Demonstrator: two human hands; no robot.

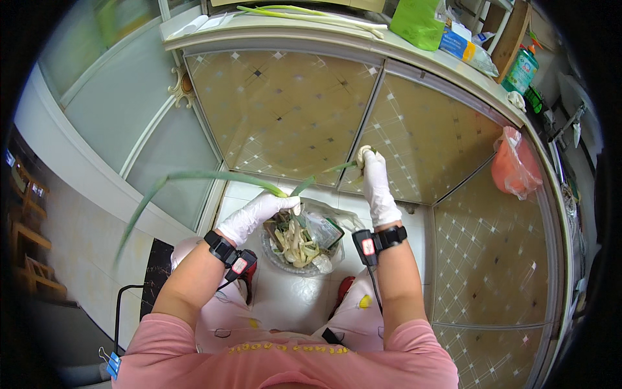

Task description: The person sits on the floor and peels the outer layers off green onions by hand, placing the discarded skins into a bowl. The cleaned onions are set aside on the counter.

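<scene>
Head view. Found left hand (267,209), in white glove, closed around leek (194,174) just below the fork of its greens. Noted thumb and fingers pressed together at the stalk. Cannot make out the fingers on the underside, hidden by the hand itself.

Found right hand (374,174), likewise gloved, farther forward and to the right, curled into a fist over the far end of a thin green leaf (338,168). Cannot tell how tightly, nor with which fingers. Traced leaf slanting up from left hand to right hand, wider at the lower part, narrow near the fist.

Located leek above the near side of the cabinet doors (285,117), with its long green top arching left from the grip and drooping to a blurred tip. Located bin (280,260) on tiled floor, below and between the hands, holding dry peelings (291,240) and a green-edged packet (332,232). Recorded black devices (241,260) strapped to both wrists.

Recorded on counter (259,31): loose stalks (324,17), a green bag (414,26) and a blue box (457,44). Recorded also a red bag (515,167) hanging at the cabinet's right.
</scene>
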